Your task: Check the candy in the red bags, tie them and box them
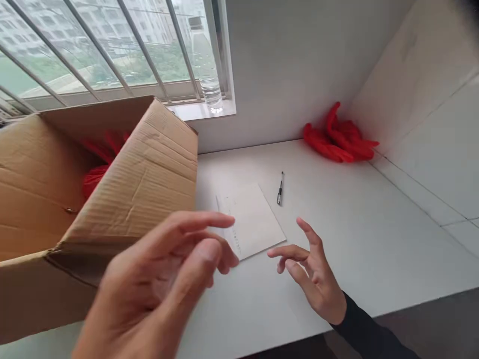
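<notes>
Loosely spread, the fingers [209,219] of both hands hang near the notebook [258,219].
Left hand [130,284] left of it, right hand [322,285] right; the pen [280,190] lies just right of it, on the desk [359,224].

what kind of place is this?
Probably a room in a home or dormitory, though the picture doesn't settle which. It shows a barred window with buildings outside, a white tabletop, and a spiral-punched notepad with a gel pen beside it.
</notes>
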`<move>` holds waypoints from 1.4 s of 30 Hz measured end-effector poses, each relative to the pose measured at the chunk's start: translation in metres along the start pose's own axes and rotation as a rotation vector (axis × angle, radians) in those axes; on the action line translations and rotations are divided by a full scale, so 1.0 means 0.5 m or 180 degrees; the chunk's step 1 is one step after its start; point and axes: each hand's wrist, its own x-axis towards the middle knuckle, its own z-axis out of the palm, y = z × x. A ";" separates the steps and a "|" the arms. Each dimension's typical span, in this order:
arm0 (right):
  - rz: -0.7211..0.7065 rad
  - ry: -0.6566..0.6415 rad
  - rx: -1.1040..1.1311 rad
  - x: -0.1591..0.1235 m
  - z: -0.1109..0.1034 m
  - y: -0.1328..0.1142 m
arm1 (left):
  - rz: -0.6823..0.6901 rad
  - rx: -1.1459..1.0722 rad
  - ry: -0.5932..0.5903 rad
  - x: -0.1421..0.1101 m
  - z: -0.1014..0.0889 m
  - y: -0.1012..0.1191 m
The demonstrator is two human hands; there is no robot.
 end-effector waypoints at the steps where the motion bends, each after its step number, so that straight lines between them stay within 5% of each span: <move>1: -0.0147 -0.0082 -0.0024 0.005 -0.008 -0.003 | -0.0102 -0.0176 -0.0132 -0.012 0.050 -0.034; 5: -0.0497 -0.0423 -0.0232 -0.001 -0.030 -0.012 | -0.0645 -0.0743 -0.0922 -0.053 0.243 -0.103; 9: -0.0729 -0.0598 -0.0692 -0.004 -0.043 -0.018 | -0.0856 -0.0983 -0.1050 -0.053 0.315 -0.100; 18: -0.0708 -0.0867 -0.0708 -0.003 -0.047 -0.002 | -0.1345 -0.1451 -0.0987 -0.042 0.311 -0.107; 30: -0.0811 -0.0856 -0.0975 0.007 -0.042 0.013 | -0.1376 -0.1635 -0.1092 -0.034 0.308 -0.123; 36: -0.0989 -0.0947 -0.0506 0.020 -0.039 0.026 | -0.1423 -0.1739 -0.1103 -0.032 0.305 -0.135; 42: -0.0778 -0.0961 -0.0692 0.025 -0.040 0.033 | -0.1330 -0.1716 -0.1102 -0.024 0.302 -0.146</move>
